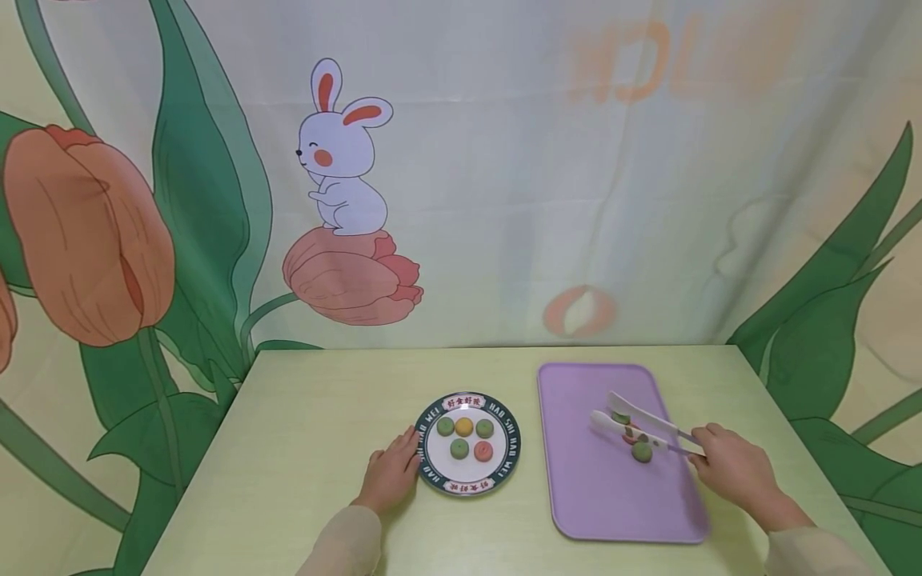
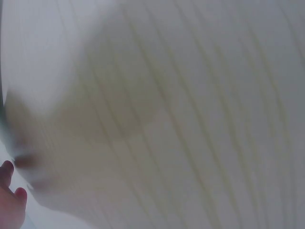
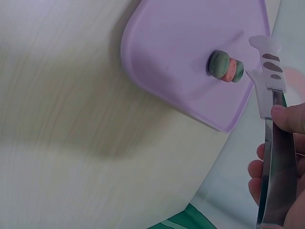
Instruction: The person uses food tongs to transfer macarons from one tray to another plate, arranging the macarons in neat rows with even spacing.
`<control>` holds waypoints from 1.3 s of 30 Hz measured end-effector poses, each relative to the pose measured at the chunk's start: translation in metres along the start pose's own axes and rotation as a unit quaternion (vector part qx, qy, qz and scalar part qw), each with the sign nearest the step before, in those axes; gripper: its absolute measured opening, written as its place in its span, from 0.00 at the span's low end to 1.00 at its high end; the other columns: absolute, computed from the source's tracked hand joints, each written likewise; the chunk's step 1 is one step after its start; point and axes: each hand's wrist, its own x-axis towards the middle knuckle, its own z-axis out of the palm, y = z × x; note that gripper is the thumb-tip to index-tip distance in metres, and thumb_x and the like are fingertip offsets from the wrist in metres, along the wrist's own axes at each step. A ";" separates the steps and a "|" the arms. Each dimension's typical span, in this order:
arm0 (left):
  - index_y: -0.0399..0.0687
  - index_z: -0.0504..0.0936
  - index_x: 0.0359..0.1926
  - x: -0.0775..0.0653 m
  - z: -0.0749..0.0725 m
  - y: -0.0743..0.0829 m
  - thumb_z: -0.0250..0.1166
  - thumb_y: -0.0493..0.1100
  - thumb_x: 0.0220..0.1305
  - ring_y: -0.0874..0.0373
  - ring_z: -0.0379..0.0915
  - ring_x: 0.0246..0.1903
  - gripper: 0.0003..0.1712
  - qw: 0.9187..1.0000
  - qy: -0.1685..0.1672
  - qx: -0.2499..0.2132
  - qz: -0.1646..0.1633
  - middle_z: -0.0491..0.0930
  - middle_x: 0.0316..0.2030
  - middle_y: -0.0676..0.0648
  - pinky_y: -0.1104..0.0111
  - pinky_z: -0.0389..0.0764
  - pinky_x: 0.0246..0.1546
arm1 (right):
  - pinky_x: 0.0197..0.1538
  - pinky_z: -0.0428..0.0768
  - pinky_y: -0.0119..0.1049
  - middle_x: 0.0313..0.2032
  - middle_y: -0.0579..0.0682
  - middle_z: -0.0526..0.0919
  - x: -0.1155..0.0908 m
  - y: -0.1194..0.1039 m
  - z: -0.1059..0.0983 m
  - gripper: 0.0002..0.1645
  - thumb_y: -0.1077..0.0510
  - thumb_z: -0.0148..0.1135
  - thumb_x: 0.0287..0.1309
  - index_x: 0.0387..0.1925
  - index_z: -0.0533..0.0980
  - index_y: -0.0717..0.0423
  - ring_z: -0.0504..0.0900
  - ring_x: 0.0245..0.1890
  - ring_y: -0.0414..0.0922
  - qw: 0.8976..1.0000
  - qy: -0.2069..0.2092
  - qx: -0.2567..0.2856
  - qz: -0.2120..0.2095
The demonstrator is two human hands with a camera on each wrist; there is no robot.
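A round plate point(image 1: 467, 485) with a dark patterned rim bears several small macarons: green ones point(image 1: 459, 449), a yellow one point(image 1: 464, 426) and a pink one point(image 1: 483, 452). My left hand point(image 1: 392, 472) rests on the table with its fingers touching the plate's left rim. In my right hand point(image 1: 735, 466) I grip metal tongs point(image 3: 280, 157) with white tips, their two arms apart. The tips hover over a purple tray point(image 1: 605, 496), where two green macarons and a pink one point(image 3: 228, 70) lie side by side; the head view shows them partly behind the tongs, the nearer green one point(image 1: 642, 452) plainly.
A pale wood-grain table point(image 1: 302, 448) carries the plate at its middle and the tray to the right. Behind it hangs a curtain point(image 1: 490, 200) printed with tulips and a rabbit. The left wrist view is mostly blurred tabletop point(image 2: 190, 119).
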 end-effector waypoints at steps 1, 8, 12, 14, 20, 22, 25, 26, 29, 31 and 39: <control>0.41 0.62 0.62 0.000 0.000 0.000 0.47 0.47 0.64 0.46 0.56 0.62 0.27 1.000 0.000 0.000 0.000 0.59 0.64 0.44 0.49 0.58 0.56 | 0.17 0.62 0.32 0.22 0.45 0.70 0.000 0.000 0.000 0.10 0.57 0.63 0.45 0.30 0.74 0.56 0.66 0.19 0.38 1.000 0.001 0.000 0.001; 0.41 0.63 0.62 0.000 0.000 0.000 0.48 0.47 0.64 0.46 0.57 0.62 0.27 1.000 0.003 0.003 0.004 0.59 0.64 0.44 0.49 0.59 0.55 | 0.17 0.62 0.33 0.21 0.45 0.70 0.003 0.002 0.002 0.10 0.57 0.63 0.44 0.30 0.74 0.56 0.66 0.19 0.38 1.000 0.002 -0.005 0.008; 0.41 0.63 0.62 -0.001 -0.001 0.001 0.48 0.46 0.64 0.46 0.57 0.62 0.27 1.000 0.004 0.000 0.004 0.60 0.64 0.44 0.49 0.59 0.55 | 0.17 0.62 0.33 0.22 0.45 0.71 0.003 0.003 0.003 0.10 0.58 0.63 0.44 0.30 0.74 0.57 0.67 0.20 0.39 1.000 -0.001 -0.005 0.009; 0.41 0.63 0.62 -0.001 -0.001 0.001 0.48 0.46 0.64 0.46 0.57 0.62 0.27 1.000 0.003 0.002 0.004 0.60 0.64 0.44 0.49 0.59 0.55 | 0.17 0.63 0.33 0.22 0.46 0.71 0.003 0.003 0.003 0.11 0.58 0.63 0.44 0.31 0.74 0.57 0.68 0.20 0.39 1.000 0.000 -0.005 0.010; 0.40 0.63 0.61 -0.001 -0.001 0.001 0.48 0.46 0.64 0.46 0.57 0.62 0.26 1.000 0.006 0.001 0.006 0.60 0.63 0.43 0.48 0.59 0.55 | 0.17 0.64 0.34 0.23 0.47 0.72 0.002 0.005 0.005 0.13 0.58 0.64 0.43 0.33 0.75 0.59 0.70 0.20 0.41 1.000 0.006 -0.003 0.016; 0.40 0.63 0.61 -0.001 -0.001 0.001 0.48 0.46 0.64 0.46 0.57 0.62 0.26 1.000 0.008 0.000 0.007 0.60 0.63 0.43 0.48 0.59 0.55 | 0.17 0.64 0.35 0.23 0.47 0.73 0.001 0.005 0.005 0.14 0.58 0.64 0.43 0.34 0.75 0.59 0.70 0.20 0.41 1.000 0.007 -0.002 0.017; 0.40 0.63 0.61 0.000 -0.001 0.001 0.48 0.46 0.64 0.45 0.57 0.62 0.26 1.000 0.008 -0.002 0.007 0.60 0.63 0.43 0.47 0.59 0.55 | 0.17 0.64 0.35 0.24 0.47 0.73 0.000 0.007 0.005 0.14 0.58 0.64 0.43 0.34 0.75 0.60 0.70 0.20 0.41 1.000 0.008 -0.002 0.016; 0.40 0.63 0.61 0.000 -0.001 0.001 0.48 0.46 0.64 0.45 0.57 0.62 0.26 1.000 0.007 -0.001 0.007 0.60 0.63 0.43 0.47 0.59 0.55 | 0.17 0.64 0.35 0.23 0.47 0.73 0.000 0.008 0.006 0.14 0.58 0.64 0.43 0.34 0.75 0.60 0.70 0.20 0.41 1.000 0.006 -0.002 0.017; 0.40 0.63 0.61 -0.001 -0.001 0.001 0.48 0.46 0.64 0.46 0.57 0.62 0.26 1.000 0.005 0.000 0.005 0.60 0.63 0.43 0.48 0.59 0.55 | 0.17 0.64 0.34 0.23 0.47 0.72 0.000 0.009 0.007 0.13 0.58 0.63 0.44 0.33 0.75 0.59 0.70 0.20 0.41 1.000 0.002 -0.002 0.019; 0.40 0.63 0.61 -0.001 -0.001 0.001 0.48 0.46 0.64 0.46 0.57 0.62 0.26 1.000 0.005 0.002 0.006 0.60 0.63 0.43 0.48 0.59 0.55 | 0.17 0.64 0.34 0.23 0.47 0.72 0.000 0.009 0.007 0.12 0.58 0.63 0.44 0.32 0.74 0.58 0.70 0.20 0.41 1.000 -0.001 -0.001 0.021; 0.40 0.64 0.61 -0.001 -0.001 0.001 0.48 0.46 0.64 0.46 0.58 0.61 0.26 1.000 0.007 0.005 0.008 0.60 0.63 0.43 0.48 0.59 0.55 | 0.17 0.63 0.34 0.23 0.47 0.72 -0.001 0.010 0.009 0.11 0.57 0.63 0.44 0.31 0.74 0.58 0.69 0.20 0.40 1.000 -0.005 0.000 0.025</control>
